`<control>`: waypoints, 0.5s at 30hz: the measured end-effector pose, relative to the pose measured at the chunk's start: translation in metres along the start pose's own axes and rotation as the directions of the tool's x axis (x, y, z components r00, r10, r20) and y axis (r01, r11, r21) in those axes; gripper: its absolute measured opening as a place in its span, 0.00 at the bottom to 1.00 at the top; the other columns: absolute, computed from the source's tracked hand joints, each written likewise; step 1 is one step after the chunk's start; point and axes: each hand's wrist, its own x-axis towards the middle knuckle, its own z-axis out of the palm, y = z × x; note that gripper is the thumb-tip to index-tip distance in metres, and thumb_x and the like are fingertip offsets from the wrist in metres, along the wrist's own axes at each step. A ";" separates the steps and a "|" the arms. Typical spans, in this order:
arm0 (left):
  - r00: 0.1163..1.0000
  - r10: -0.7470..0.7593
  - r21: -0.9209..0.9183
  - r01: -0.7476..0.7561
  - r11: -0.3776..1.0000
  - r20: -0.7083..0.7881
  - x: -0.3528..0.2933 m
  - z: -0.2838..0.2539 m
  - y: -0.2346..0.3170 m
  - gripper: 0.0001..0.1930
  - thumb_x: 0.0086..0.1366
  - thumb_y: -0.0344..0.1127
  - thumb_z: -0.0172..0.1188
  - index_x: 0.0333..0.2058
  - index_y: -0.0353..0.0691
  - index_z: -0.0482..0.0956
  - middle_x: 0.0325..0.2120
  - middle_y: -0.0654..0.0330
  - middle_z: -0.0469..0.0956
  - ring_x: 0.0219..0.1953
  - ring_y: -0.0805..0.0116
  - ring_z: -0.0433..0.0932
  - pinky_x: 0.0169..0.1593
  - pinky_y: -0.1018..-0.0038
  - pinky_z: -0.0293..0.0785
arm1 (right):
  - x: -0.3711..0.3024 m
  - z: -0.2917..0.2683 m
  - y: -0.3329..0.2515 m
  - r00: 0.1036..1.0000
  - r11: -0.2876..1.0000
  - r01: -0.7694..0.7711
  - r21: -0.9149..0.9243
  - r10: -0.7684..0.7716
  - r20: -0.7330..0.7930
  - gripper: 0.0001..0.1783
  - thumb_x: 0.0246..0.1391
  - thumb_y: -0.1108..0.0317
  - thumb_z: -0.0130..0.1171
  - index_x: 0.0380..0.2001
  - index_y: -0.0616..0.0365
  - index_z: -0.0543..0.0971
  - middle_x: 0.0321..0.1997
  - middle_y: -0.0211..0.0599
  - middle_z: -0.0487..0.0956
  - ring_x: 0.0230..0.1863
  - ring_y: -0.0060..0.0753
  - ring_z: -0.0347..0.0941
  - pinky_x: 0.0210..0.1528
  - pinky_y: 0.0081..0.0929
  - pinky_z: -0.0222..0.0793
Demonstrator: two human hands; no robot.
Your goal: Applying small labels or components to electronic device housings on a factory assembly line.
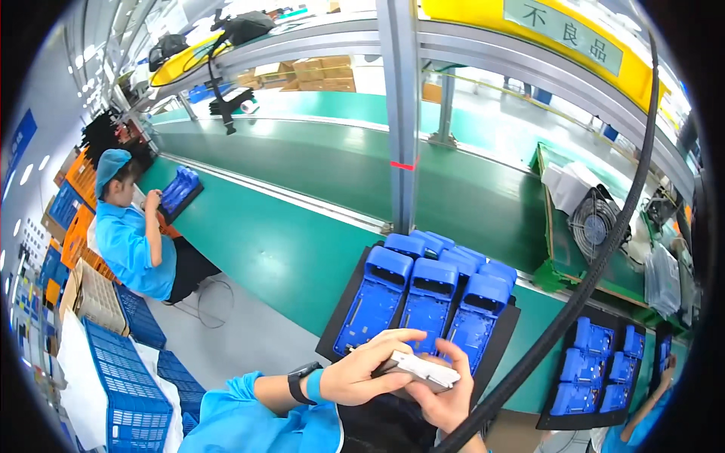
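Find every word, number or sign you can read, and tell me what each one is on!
Pale green label on the yellow bin, upper right: three big dark characters, clear, but I won't copy them out.
Blue sign at far left: pale marks, too small and blurred to read.
Pale part at the left hand and right hand: no readable text.

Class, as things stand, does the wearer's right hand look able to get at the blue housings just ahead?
Probably yes: the right hand appears close to the blue housings and nothing visible stands between, though it seems occupied at the pale part.
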 end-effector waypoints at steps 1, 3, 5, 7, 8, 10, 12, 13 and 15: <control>0.992 0.088 0.233 -0.106 0.967 0.088 0.006 -0.011 0.011 0.22 0.65 0.34 0.62 0.55 0.33 0.69 0.63 0.42 0.61 0.65 0.48 0.62 0.64 0.58 0.60 | -0.001 -0.007 0.001 0.996 0.991 0.090 -0.098 -0.090 0.006 0.34 0.44 0.76 0.74 0.54 0.66 0.68 0.43 0.43 0.80 0.45 0.32 0.79 0.49 0.29 0.75; 0.975 0.201 0.243 -0.220 0.945 0.099 0.010 -0.024 0.026 0.29 0.61 0.33 0.66 0.58 0.33 0.66 0.64 0.42 0.61 0.67 0.47 0.61 0.65 0.58 0.59 | -0.005 -0.020 0.010 0.978 0.966 0.176 -0.191 -0.193 -0.074 0.29 0.42 0.73 0.76 0.47 0.66 0.73 0.42 0.39 0.80 0.42 0.28 0.78 0.46 0.26 0.74; 0.947 0.314 0.299 -0.318 0.900 0.060 0.012 -0.039 0.060 0.38 0.55 0.32 0.72 0.62 0.33 0.62 0.64 0.40 0.60 0.68 0.44 0.58 0.67 0.58 0.57 | -0.005 -0.027 -0.001 0.981 0.990 0.115 -0.078 -0.125 -0.147 0.27 0.42 0.69 0.76 0.43 0.66 0.74 0.38 0.36 0.80 0.40 0.24 0.76 0.45 0.25 0.73; 0.786 0.614 0.391 -0.591 0.706 0.079 0.021 -0.046 0.094 0.45 0.52 0.32 0.74 0.65 0.35 0.57 0.62 0.35 0.61 0.68 0.42 0.58 0.66 0.54 0.56 | -0.003 -0.039 -0.006 0.971 0.992 0.108 -0.057 -0.118 -0.207 0.27 0.42 0.67 0.76 0.43 0.66 0.74 0.37 0.35 0.80 0.39 0.25 0.76 0.45 0.26 0.73; 0.724 0.653 0.533 -0.651 0.540 0.223 0.028 -0.055 0.119 0.56 0.50 0.36 0.78 0.70 0.46 0.46 0.66 0.27 0.50 0.43 0.50 0.82 0.44 0.62 0.76 | -0.001 -0.042 -0.006 0.969 0.991 0.122 -0.054 -0.130 -0.211 0.30 0.42 0.62 0.76 0.44 0.66 0.72 0.37 0.38 0.80 0.38 0.27 0.77 0.43 0.26 0.73; 0.729 0.656 0.556 -0.634 0.537 0.197 0.011 -0.063 0.138 0.51 0.52 0.37 0.75 0.68 0.45 0.49 0.61 0.31 0.52 0.41 0.52 0.80 0.43 0.63 0.74 | -0.001 -0.046 0.001 0.952 0.978 0.199 -0.058 -0.207 -0.227 0.29 0.44 0.58 0.74 0.40 0.66 0.70 0.35 0.43 0.81 0.33 0.34 0.79 0.36 0.30 0.75; 0.699 0.696 0.568 -0.643 0.513 0.164 0.052 -0.068 0.155 0.41 0.56 0.38 0.69 0.63 0.44 0.54 0.53 0.37 0.54 0.39 0.56 0.76 0.43 0.64 0.71 | -0.002 -0.048 0.003 0.929 0.964 0.255 -0.078 -0.266 -0.258 0.25 0.44 0.59 0.73 0.35 0.65 0.71 0.33 0.46 0.82 0.29 0.38 0.80 0.30 0.33 0.76; 0.681 0.716 0.586 -0.646 0.489 0.154 0.035 -0.062 0.164 0.36 0.58 0.38 0.66 0.61 0.43 0.56 0.48 0.40 0.56 0.37 0.59 0.74 0.42 0.64 0.69 | -0.001 -0.053 -0.003 0.959 0.980 0.167 -0.108 -0.187 -0.214 0.29 0.42 0.59 0.75 0.39 0.66 0.72 0.35 0.41 0.80 0.33 0.32 0.78 0.36 0.28 0.74; 0.647 0.748 0.587 -0.666 0.460 0.148 0.037 -0.061 0.174 0.26 0.62 0.39 0.60 0.56 0.42 0.61 0.40 0.46 0.58 0.35 0.63 0.69 0.42 0.66 0.66 | 0.001 -0.048 -0.005 0.951 0.986 0.141 -0.089 -0.160 -0.264 0.31 0.39 0.59 0.77 0.41 0.67 0.73 0.32 0.32 0.79 0.34 0.21 0.74 0.38 0.20 0.70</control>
